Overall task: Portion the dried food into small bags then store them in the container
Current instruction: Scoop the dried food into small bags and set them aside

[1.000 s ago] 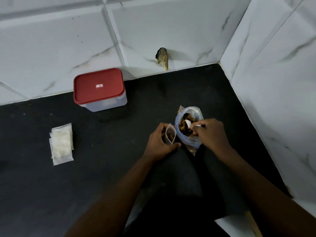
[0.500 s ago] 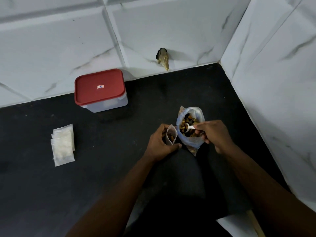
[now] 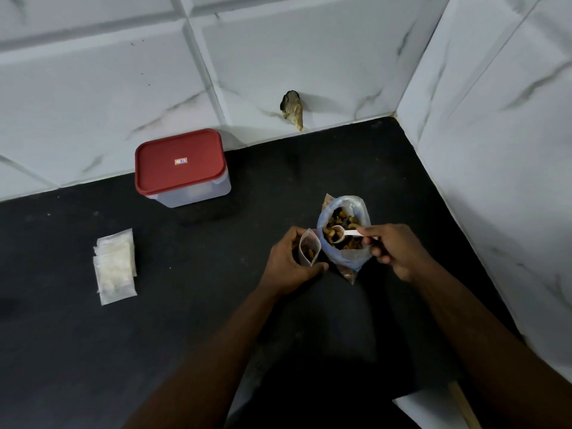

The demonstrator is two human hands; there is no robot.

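2 hands work side by side on the right part of the black tabletop (image 3: pixel 185 320). The left hand (image 3: pixel 289 263) grips a small clear bag (image 3: pixel 310 243), its fingers (image 3: pixel 315 269) curled round it and holding it upright with the mouth open; a little dried food shows at the bottom.

Just beside it, touching or nearly so, stands a larger clear bag (image 3: pixel 353 258), open at the top and filled with brown dried food (image 3: pixel 332 229). The right hand (image 3: pixel 399 252) pinches the handle of a small white spoon (image 3: pixel 351 233) between thumb and fingers (image 3: pixel 371 241), and the spoon's bowl sits in the food inside the larger bag.

Well apart to the left, a pile of flat, empty small bags (image 3: pixel 114 264) lies on the tabletop. Behind that, against the white tiled wall (image 3: pixel 93 88), stands the container (image 3: pixel 192 193), its red lid (image 3: pixel 181 162) on.
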